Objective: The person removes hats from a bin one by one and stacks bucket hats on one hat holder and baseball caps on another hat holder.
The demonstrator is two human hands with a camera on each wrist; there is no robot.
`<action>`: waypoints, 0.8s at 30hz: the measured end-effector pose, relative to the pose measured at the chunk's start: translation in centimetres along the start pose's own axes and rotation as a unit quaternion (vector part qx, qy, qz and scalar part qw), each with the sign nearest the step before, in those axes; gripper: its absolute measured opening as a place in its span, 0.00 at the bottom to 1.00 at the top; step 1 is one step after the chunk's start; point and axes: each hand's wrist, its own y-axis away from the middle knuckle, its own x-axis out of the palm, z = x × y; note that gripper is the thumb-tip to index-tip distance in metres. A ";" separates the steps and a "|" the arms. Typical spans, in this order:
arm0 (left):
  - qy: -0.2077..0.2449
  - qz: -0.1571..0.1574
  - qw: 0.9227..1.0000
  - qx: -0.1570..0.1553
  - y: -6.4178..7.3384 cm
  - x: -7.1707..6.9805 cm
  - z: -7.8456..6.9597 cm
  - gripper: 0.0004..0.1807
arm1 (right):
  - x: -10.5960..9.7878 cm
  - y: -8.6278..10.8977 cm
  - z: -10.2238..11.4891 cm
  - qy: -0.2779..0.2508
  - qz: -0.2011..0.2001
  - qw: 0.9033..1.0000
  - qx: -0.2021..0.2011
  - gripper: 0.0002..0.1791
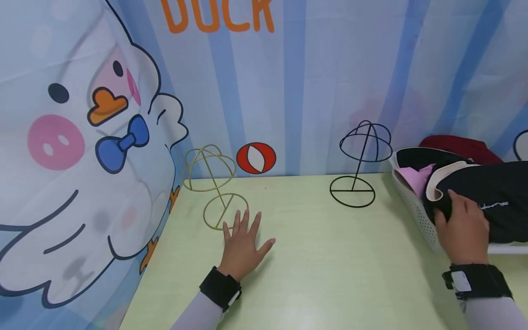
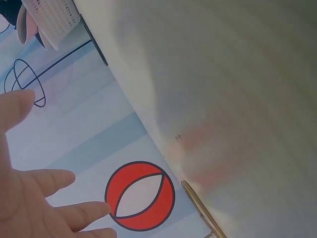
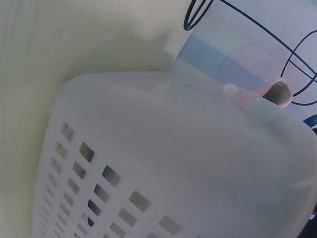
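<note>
In the head view my left hand (image 1: 241,252) is spread with straight fingers over the table, holding nothing. Its fingertips are by the round base of a gold wire hat stand (image 1: 212,176). In the left wrist view the fingers (image 2: 54,182) are likewise spread. On the right, my right hand (image 1: 466,229) is at the near side of a white basket (image 1: 420,220). Its thumb and forefinger pinch a black cloth hat (image 1: 507,183) with white script, beside a cream edge. The right wrist view shows the basket's wall (image 3: 173,148) but not the hand.
A black wire hat stand (image 1: 356,183) stands near the back, left of the basket. Pink cloth (image 1: 414,178) and dark red cloth (image 1: 462,144) also show in the basket. Behind the pale table (image 1: 313,256) hangs a printed blue backdrop (image 1: 321,82).
</note>
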 end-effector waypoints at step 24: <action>0.009 -0.008 1.000 -0.001 -0.1 0.1 0.2 0.42 | -1.1 1.7 0.2 -0.033 -0.107 0.993 -0.031 0.22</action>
